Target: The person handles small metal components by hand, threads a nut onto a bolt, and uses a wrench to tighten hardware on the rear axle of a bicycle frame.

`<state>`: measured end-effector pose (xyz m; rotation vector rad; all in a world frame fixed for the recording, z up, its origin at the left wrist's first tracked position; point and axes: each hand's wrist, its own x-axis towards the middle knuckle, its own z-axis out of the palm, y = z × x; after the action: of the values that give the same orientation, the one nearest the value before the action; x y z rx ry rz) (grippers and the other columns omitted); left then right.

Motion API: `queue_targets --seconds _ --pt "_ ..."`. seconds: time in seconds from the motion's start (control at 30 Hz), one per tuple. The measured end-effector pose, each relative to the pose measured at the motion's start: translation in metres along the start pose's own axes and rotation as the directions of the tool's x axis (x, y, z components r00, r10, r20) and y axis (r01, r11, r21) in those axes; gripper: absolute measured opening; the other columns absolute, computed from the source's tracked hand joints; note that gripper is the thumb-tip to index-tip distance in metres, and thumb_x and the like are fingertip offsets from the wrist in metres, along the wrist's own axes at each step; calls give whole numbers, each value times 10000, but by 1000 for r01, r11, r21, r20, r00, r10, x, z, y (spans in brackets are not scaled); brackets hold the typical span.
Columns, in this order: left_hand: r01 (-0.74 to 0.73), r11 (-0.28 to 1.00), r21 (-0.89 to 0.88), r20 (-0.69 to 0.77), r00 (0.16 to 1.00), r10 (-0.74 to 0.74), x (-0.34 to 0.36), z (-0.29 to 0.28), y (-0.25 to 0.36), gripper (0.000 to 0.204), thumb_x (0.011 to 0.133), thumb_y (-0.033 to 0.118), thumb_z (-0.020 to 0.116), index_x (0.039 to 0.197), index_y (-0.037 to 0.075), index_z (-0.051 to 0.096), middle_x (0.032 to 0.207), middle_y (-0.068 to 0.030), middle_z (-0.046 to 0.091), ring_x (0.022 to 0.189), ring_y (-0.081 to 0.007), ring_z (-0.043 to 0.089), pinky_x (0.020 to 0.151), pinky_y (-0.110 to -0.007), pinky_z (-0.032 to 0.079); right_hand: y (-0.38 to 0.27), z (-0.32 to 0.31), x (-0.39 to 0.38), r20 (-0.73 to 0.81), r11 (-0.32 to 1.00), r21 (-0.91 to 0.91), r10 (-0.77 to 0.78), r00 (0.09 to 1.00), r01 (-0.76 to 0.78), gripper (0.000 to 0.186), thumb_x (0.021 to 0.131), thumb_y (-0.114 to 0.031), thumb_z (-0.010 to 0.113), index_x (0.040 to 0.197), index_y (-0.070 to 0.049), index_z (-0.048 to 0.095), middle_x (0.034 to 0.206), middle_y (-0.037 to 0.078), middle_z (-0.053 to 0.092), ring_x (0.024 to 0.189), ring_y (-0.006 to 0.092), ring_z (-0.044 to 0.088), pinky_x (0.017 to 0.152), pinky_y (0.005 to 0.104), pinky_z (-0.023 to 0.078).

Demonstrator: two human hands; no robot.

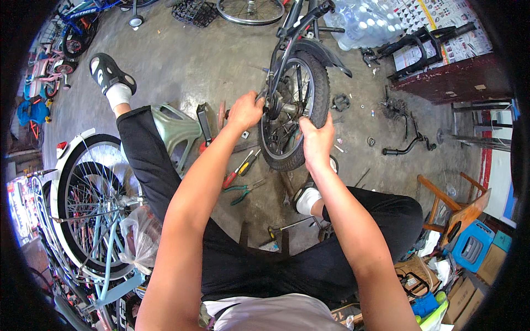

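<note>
A bicycle front end (pixel 295 60) with black fork, mudguard and spoked wheel stands before me. My left hand (pixel 245 113) is closed at the wheel hub (pixel 284 110) by the fork's lower left end; what its fingers hold is partly hidden. My right hand (pixel 317 138) grips the right side of the black tire (pixel 317 83), thumb toward the spokes. Below them lie screwdrivers (pixel 242 165), green-handled pliers (pixel 240 193) and other small tools. A pale green plastic stool (pixel 174 127) is left of my left hand, beside my outstretched leg.
Bicycles (pixel 94 204) crowd the left. A crank assembly (pixel 406 132) and loose parts lie on the floor at right. A loose fork (pixel 425 52) and bottled water (pixel 361 22) are at upper right, a wooden stool (pixel 452 204) and boxes at lower right.
</note>
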<state>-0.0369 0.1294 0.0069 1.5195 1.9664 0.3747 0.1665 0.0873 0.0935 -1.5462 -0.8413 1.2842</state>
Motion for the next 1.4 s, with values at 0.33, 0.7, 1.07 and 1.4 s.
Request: queue_targets --seconds 0.33,0.7,1.07,1.4 --pt "346 938 -31 20 938 -345 3 12 18 561 1010 481 487 1153 -1 733 1218 -313 685 1159 -454 666 1008 -537 515 -1 -2 -5 7 1000 15 0 1000 0 327 843 -88 707 1128 -5 571 829 43 652 595 133 591 531 313 497" --pt "17 1000 -18 -30 999 -18 -17 -3 12 330 980 304 589 1109 2 610 1133 -306 675 1124 -488 627 949 -575 480 4 -1 -4 -51 999 -14 -30 998 29 378 836 -100 715 1174 6 582 825 67 671 589 153 615 525 321 518" --pt "138 981 137 -18 990 -137 -4 20 2 513 1038 495 498 1246 44 626 1148 -271 700 1109 -484 645 932 -573 490 6 -14 -2 -96 964 -266 -47 994 20 682 801 -204 743 1371 84 503 1158 300 692 1076 369 706 955 442 542" --pt "39 999 2 -94 995 -39 31 38 -51 481 1055 371 493 1106 -87 632 1030 -332 690 997 -529 643 880 -548 478 -7 1 -9 -37 968 -250 -8 999 -1 748 835 -260 723 1470 29 453 1187 320 685 1126 424 684 969 457 526"
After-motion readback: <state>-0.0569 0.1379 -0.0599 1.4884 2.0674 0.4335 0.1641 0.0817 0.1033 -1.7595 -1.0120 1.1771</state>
